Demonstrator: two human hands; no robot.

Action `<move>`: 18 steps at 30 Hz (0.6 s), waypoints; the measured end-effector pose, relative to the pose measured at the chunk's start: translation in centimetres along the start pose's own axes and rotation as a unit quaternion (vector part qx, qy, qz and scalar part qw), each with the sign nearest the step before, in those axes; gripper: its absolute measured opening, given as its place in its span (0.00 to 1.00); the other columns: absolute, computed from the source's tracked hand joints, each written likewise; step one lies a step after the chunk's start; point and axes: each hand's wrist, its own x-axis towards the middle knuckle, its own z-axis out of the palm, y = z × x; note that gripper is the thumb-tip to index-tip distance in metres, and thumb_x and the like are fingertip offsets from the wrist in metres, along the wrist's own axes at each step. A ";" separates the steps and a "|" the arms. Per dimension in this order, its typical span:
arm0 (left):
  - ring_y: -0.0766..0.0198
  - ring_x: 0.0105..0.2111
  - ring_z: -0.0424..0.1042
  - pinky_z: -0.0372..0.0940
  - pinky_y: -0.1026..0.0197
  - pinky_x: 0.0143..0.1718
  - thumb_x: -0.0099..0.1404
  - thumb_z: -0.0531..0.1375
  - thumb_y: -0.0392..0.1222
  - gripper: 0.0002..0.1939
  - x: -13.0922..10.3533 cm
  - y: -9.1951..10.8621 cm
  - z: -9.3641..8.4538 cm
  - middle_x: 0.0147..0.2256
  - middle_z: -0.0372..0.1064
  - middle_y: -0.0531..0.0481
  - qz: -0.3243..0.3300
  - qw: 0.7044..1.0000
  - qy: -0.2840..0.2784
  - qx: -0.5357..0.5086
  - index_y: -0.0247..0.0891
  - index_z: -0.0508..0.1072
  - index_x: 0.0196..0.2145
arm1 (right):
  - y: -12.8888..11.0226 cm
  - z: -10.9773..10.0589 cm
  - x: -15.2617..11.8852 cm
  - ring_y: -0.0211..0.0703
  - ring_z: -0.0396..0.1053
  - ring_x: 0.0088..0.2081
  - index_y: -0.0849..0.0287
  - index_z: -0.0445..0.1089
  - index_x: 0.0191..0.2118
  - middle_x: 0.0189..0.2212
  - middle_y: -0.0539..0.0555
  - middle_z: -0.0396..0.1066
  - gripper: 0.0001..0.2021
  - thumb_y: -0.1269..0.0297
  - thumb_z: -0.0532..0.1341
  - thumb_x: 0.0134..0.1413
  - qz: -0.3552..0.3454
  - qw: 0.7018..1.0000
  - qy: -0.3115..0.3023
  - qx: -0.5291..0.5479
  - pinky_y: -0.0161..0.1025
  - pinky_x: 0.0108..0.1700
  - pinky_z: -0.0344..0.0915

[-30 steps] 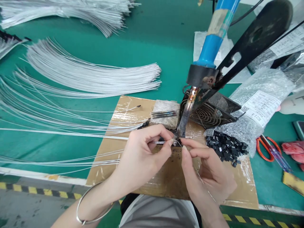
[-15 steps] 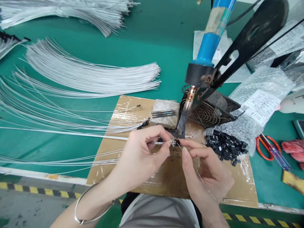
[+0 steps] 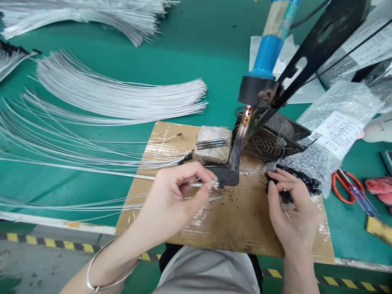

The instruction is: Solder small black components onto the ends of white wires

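Note:
My left hand (image 3: 180,200) pinches the end of a white cable (image 3: 143,177), and a small black connector (image 3: 221,185) sticks out past the fingertips, in front of the black base of the soldering iron stand. The blue-handled iron (image 3: 266,55) points down, its bent metal tube (image 3: 239,141) ending just above that base. My right hand (image 3: 294,208) is at the pile of small black connectors (image 3: 308,179), thumb and fingers nearly together at its left edge. A thin solder wire (image 3: 290,220) runs across the right palm. Whether a connector is between those fingertips is unclear.
Cable bundles (image 3: 122,96) lie on the green table (image 3: 223,61) at left. A tan board (image 3: 245,228) bears a pale block (image 3: 213,152) with thin rods. Behind are a black fan (image 3: 266,143) and bubble wrap (image 3: 329,134); red-handled scissors (image 3: 343,190) lie right.
My right hand has moved right, from the iron's tip to the black connector pile. My left hand has shifted slightly left with the cable, away from the tip.

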 end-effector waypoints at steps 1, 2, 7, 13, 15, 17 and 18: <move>0.64 0.26 0.73 0.61 0.67 0.22 0.61 0.63 0.36 0.06 0.0 0.0 0.0 0.30 0.81 0.46 0.000 1.000 0.000 0.001 0.37 0.77 0.25 | 0.0 0.1 0.0 0.54 0.78 0.55 0.55 0.67 0.33 0.44 0.58 0.82 0.08 0.70 0.64 0.63 -0.029 0.999 -0.017 -0.015 0.52 0.56 0.71; 0.64 0.26 0.73 0.60 0.67 0.22 0.61 0.64 0.36 0.06 -0.1 0.1 -0.1 0.30 0.80 0.46 0.000 1.000 0.000 0.001 0.37 0.77 0.25 | 0.0 0.2 0.0 0.55 0.77 0.56 0.55 0.67 0.33 0.44 0.58 0.82 0.08 0.71 0.64 0.63 -0.048 0.998 -0.026 -0.029 0.53 0.57 0.71; 0.65 0.27 0.73 0.64 0.67 0.25 0.60 0.64 0.36 0.06 -0.3 0.3 -0.2 0.30 0.80 0.47 -0.001 1.000 0.000 -0.009 0.37 0.77 0.26 | 0.3 0.4 -0.1 0.52 0.81 0.48 0.55 0.66 0.33 0.39 0.56 0.82 0.08 0.72 0.64 0.62 -0.059 0.998 -0.021 -0.027 0.50 0.51 0.74; 0.65 0.27 0.74 0.63 0.67 0.24 0.61 0.64 0.36 0.06 -0.3 0.2 -0.4 0.29 0.80 0.47 0.006 1.000 -0.002 -0.006 0.38 0.78 0.26 | 0.4 0.3 -0.7 0.52 0.80 0.49 0.55 0.68 0.32 0.39 0.56 0.81 0.08 0.72 0.66 0.61 0.012 0.998 0.007 0.064 0.53 0.54 0.74; 0.65 0.27 0.74 0.64 0.67 0.25 0.62 0.63 0.35 0.07 -0.5 0.1 -0.5 0.30 0.80 0.49 0.018 1.000 -0.006 0.003 0.39 0.77 0.26 | 0.4 0.3 -0.8 0.53 0.80 0.48 0.56 0.68 0.32 0.38 0.56 0.81 0.09 0.71 0.66 0.61 0.028 0.996 0.026 0.079 0.53 0.54 0.73; 0.66 0.27 0.73 0.62 0.68 0.24 0.64 0.63 0.34 0.07 -0.9 0.1 -0.8 0.30 0.80 0.51 0.044 0.999 -0.010 0.028 0.40 0.77 0.28 | 0.4 0.3 -0.7 0.53 0.80 0.46 0.56 0.69 0.31 0.38 0.57 0.81 0.09 0.70 0.67 0.61 0.041 0.994 0.039 0.092 0.53 0.53 0.74; 0.68 0.24 0.71 0.60 0.67 0.22 0.63 0.64 0.33 0.07 -1.2 0.1 -1.1 0.31 0.80 0.53 0.062 0.997 -0.004 0.047 0.41 0.78 0.29 | 0.3 0.3 -0.7 0.53 0.80 0.45 0.56 0.69 0.31 0.37 0.57 0.81 0.09 0.69 0.67 0.62 0.047 0.993 0.043 0.098 0.53 0.52 0.74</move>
